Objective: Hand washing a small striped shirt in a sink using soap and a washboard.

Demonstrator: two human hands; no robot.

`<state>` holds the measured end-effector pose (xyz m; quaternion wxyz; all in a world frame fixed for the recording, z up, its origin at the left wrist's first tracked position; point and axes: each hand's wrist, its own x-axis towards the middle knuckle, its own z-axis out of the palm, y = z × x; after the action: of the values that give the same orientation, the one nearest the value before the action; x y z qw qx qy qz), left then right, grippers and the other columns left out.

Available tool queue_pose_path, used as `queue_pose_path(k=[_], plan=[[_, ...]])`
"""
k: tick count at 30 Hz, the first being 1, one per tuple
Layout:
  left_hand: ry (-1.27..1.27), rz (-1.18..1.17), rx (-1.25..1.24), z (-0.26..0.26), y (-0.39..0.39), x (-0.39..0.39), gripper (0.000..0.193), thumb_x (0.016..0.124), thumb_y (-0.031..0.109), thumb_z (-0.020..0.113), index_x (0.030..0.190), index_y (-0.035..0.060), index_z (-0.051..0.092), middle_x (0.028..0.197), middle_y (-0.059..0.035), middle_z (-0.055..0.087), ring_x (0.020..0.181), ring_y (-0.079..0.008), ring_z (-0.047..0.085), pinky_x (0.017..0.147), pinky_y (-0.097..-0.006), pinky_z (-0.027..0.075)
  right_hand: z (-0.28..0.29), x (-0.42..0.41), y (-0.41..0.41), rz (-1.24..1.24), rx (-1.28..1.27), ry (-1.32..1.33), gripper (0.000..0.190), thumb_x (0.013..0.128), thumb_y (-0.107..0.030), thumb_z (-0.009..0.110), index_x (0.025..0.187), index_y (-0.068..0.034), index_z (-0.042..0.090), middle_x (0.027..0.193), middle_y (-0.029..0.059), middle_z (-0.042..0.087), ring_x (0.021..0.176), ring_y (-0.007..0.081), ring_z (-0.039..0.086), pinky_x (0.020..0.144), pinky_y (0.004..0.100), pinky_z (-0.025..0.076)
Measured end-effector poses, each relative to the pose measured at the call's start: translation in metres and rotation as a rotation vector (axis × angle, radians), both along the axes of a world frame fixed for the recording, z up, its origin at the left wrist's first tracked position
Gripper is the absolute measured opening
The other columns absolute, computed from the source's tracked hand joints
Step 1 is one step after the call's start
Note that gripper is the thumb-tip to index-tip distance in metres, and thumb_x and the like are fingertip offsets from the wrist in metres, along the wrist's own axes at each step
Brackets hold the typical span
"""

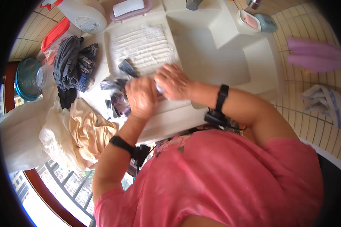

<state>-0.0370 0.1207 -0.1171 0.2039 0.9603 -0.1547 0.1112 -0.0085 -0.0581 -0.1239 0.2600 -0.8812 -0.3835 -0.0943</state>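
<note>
A dark, wet patterned garment (120, 100) lies bunched with suds at the lower left of a ribbed washboard (139, 46) built into the white laundry sink. My left hand (141, 98) is closed over the right side of this cloth, knuckles up. Close beside it, my right hand (173, 82) is curled around a pale, sudsy bit of what looks like the same cloth; the fingers hide most of it. One dark grey strip of fabric (127, 68) sticks out beyond my left hand onto the ribs. Foam is scattered over the upper ribs.
To the right is the deep basin (207, 56) under a faucet (193, 4). Dark clothes (68, 63) and beige satin fabric (88, 129) rest at the left. A spray bottle (82, 17), a white soap bar (128, 7) and a pink soap (250, 21) stand along the back.
</note>
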Motion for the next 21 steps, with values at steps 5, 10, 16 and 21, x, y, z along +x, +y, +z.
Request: queue_pose_path(k=[5,10,16,21], plan=[[-0.038,0.277,-0.004,-0.013,-0.005,0.080,0.012,0.089,0.020,0.056,0.090,0.0086,0.059,0.099,-0.0155,0.063,0.095,-0.0370,0.056,0.085,-0.0521,0.039,-0.014,0.086,0.029,-0.137,0.004,-0.049,0.026,0.075,-0.016,0.066,0.096,-0.006,0.055,0.100,0.0169,0.063,0.095,0.0354,0.059,0.084,0.0475,0.043],[0.027,0.324,0.005,-0.017,0.010,0.109,0.028,0.100,0.025,0.043,0.096,0.0089,0.065,0.104,-0.0170,0.067,0.099,-0.0404,0.060,0.084,-0.0533,0.042,-0.009,0.089,0.048,-0.279,0.090,-0.048,0.028,0.074,-0.017,0.066,0.097,-0.006,0.055,0.097,0.0145,0.063,0.095,0.0344,0.057,0.083,0.0472,0.041],[-0.094,0.183,-0.044,-0.003,0.006,0.052,0.019,0.094,0.022,0.053,0.086,0.0090,0.063,0.089,-0.0118,0.065,0.089,-0.0361,0.059,0.080,-0.0485,0.042,0.017,0.037,0.033,-0.200,0.399,0.096,0.022,0.083,-0.023,0.066,0.098,-0.011,0.056,0.094,0.0113,0.066,0.090,0.0304,0.061,0.082,0.0458,0.041],[-0.141,-0.077,0.128,0.014,0.000,-0.014,0.019,0.084,0.015,0.057,0.099,0.0057,0.063,0.092,-0.0111,0.062,0.090,-0.0328,0.058,0.082,-0.0494,0.043,-0.001,-0.009,0.022,-0.117,0.286,0.066,0.008,0.089,-0.012,0.060,0.097,-0.012,0.058,0.074,0.0106,0.064,0.070,0.0313,0.063,0.071,0.0443,0.044]])
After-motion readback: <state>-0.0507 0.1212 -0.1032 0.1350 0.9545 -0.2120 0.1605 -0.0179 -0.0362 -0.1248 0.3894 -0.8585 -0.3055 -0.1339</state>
